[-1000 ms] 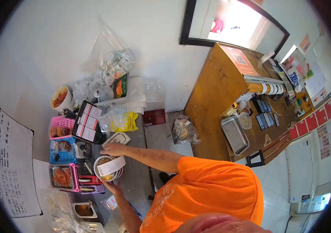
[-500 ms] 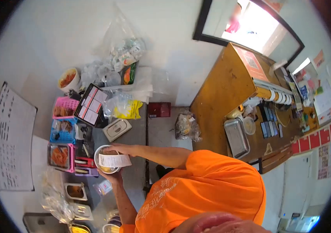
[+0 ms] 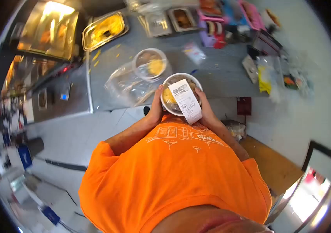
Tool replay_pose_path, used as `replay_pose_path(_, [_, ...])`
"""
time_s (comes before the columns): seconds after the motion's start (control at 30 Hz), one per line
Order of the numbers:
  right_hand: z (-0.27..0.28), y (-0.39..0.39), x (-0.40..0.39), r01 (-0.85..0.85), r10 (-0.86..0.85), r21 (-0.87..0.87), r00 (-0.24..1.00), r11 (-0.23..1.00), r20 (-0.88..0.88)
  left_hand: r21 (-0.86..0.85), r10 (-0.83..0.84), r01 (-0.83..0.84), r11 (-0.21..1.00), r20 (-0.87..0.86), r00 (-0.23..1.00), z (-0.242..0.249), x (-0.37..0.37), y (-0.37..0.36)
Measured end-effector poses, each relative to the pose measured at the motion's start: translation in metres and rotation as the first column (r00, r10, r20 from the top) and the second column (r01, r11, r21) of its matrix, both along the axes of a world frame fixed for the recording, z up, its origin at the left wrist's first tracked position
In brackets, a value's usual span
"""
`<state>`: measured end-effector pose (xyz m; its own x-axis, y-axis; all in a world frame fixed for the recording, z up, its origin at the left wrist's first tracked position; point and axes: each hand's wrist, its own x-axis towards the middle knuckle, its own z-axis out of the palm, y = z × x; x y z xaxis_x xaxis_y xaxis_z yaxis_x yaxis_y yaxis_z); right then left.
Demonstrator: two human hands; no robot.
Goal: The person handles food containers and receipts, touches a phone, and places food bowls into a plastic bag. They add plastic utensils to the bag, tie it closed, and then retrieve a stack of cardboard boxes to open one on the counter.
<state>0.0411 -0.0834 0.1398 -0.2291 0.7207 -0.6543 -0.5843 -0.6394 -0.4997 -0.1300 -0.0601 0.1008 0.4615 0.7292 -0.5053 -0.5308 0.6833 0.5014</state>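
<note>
A white round takeaway bowl (image 3: 166,106) is held close to the front of the orange shirt. Brown and yellow food shows inside it, and a printed receipt (image 3: 186,101) lies across its top and hangs over the near rim. My left hand (image 3: 157,105) is wrapped around the bowl's left side. On the right side my right hand (image 3: 207,110) grips the bowl, its fingers near the receipt. Just beyond stands a second round bowl (image 3: 150,58) with yellow food, next to a clear plastic bag (image 3: 124,83) on the grey counter (image 3: 227,70).
Farther back are a metal tray of yellow food (image 3: 104,30), a lidded steel container (image 3: 156,25) and a container of brown food (image 3: 182,19). Pink and blue baskets (image 3: 253,15) stand at the back right. A small clear packet (image 3: 194,53) lies on the counter.
My view has swung round, bringing the second bowl and yellow food tray into full sight. Both hands keep hold of the bowl, with the receipt still on top.
</note>
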Motion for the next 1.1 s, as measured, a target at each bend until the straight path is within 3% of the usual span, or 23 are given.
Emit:
replay_pose_path(0.03, [0.015,0.0,0.09,-0.043,0.041,-0.016,0.996,0.999,-0.082,-0.016,0.041,-0.043,0.999,-0.082,0.996,0.037,0.085,-0.011])
replay_pose_path(0.1, [-0.028,0.008,-0.017,-0.207,0.203,0.151,0.978,0.967,0.042,0.001,0.18,-0.18,0.984,-0.044,0.983,0.017,-0.023,-0.022])
replay_pose_path(0.13, [-0.037,0.014,-0.043,-0.238,0.232,0.148,0.971,0.96,0.058,0.061,0.174,-0.169,0.984,-0.078,0.982,0.012,-0.051,-0.019])
replay_pose_path(0.23, [-0.043,0.038,-0.063,-0.251,0.243,0.174,0.968,0.952,0.068,0.095,0.222,-0.203,0.975,-0.28,0.934,0.02,-0.069,0.004])
replay_pose_path(0.3, [-0.048,0.051,-0.08,-0.231,0.212,0.254,0.972,0.939,0.102,0.147,0.199,-0.169,0.975,-0.218,0.955,-0.009,-0.091,0.037])
replay_pose_path(0.37, [-0.058,0.056,-0.101,-0.058,0.016,0.198,0.978,0.978,0.209,0.202,0.097,-0.056,0.978,-0.199,0.975,-0.026,-0.106,0.074])
replay_pose_path(0.4, [-0.061,0.059,-0.109,0.008,-0.061,0.207,0.965,0.978,0.254,0.172,-0.043,0.081,0.982,-0.213,0.976,-0.036,-0.111,0.09])
replay_pose_path(0.43, [-0.066,0.061,-0.115,0.018,-0.073,0.206,0.962,0.978,0.262,0.142,-0.186,0.22,0.965,-0.221,0.957,-0.047,-0.114,0.103])
replay_pose_path(0.57, [-0.108,0.067,-0.116,0.135,-0.148,0.081,0.974,0.988,0.173,0.078,-0.353,0.384,0.92,-0.261,0.899,-0.101,-0.115,0.129])
replay_pose_path(0.67, [-0.105,0.059,-0.103,0.066,-0.076,0.042,0.949,0.997,0.307,0.064,-0.267,0.341,0.938,-0.494,0.827,-0.089,-0.116,0.119])
replay_pose_path(0.7, [-0.095,0.052,-0.101,0.079,-0.089,0.046,0.946,0.996,0.312,0.17,-0.088,0.225,0.959,-0.577,0.812,-0.076,-0.12,0.106])
replay_pose_path(0.73, [-0.082,0.046,-0.099,0.102,-0.127,0.079,0.884,0.992,0.449,0.294,0.104,0.111,0.949,-0.628,0.771,-0.066,-0.124,0.092])
replay_pose_path(0.77, [-0.074,0.041,-0.097,0.12,-0.166,0.118,0.801,0.986,0.575,0.447,0.29,0.131,0.885,-0.749,0.596,-0.079,-0.139,0.079])
replay_pose_path(0.8, [-0.098,0.033,-0.094,0.083,-0.372,0.39,0.53,0.917,0.762,0.577,0.482,0.181,0.796,-0.786,0.386,-0.102,-0.151,0.069])
replay_pose_path(0.83, [-0.076,0.037,-0.096,0.087,-0.379,0.395,0.526,0.914,0.762,0.582,0.484,0.184,0.792,-0.783,0.391,-0.122,-0.15,0.063])
replay_pose_path(0.87, [-0.032,0.036,-0.104,-0.23,-0.521,0.597,0.317,0.769,0.793,0.492,0.456,0.049,0.869,-0.835,0.309,-0.144,-0.15,0.049])
replay_pose_path(0.9, [-0.007,0.034,-0.11,-0.565,-0.68,0.625,0.145,0.539,0.718,0.393,0.406,-0.099,0.914,-0.884,0.231,-0.155,-0.151,0.037])
replay_pose_path(0.93, [-0.006,0.039,-0.112,-0.74,-0.641,0.494,0.111,0.456,0.759,0.029,0.184,-0.258,0.966,-0.776,0.603,-0.151,-0.149,0.04])
replay_pose_path(0.97, [-0.01,0.047,-0.114,-0.87,-0.601,0.339,0.064,0.357,0.797,0.008,0.157,-0.242,0.97,-0.781,0.605,-0.146,-0.147,0.036])
replay_pose_path(1.0, [-0.039,0.05,-0.115,-0.918,-0.578,0.197,-0.042,0.345,0.815,-0.108,0.102,-0.186,0.977,-0.529,0.842,-0.124,-0.141,0.038])
replay_pose_path(1.03, [-0.047,0.047,-0.114,-0.912,-0.579,0.192,-0.058,0.362,0.814,-0.189,0.058,-0.098,0.977,-0.207,0.977,-0.1,-0.135,0.046])
replay_pose_path(1.07, [-0.05,0.046,-0.113,-0.911,-0.591,0.229,-0.021,0.344,0.806,-0.076,0.123,-0.164,0.984,-0.381,0.916,-0.077,-0.133,0.045])
replay_pose_path(1.1, [-0.048,0.048,-0.11,-0.91,-0.607,0.267,0.021,0.317,0.794,-0.061,0.12,-0.154,0.986,-0.373,0.92,-0.049,-0.135,0.045])
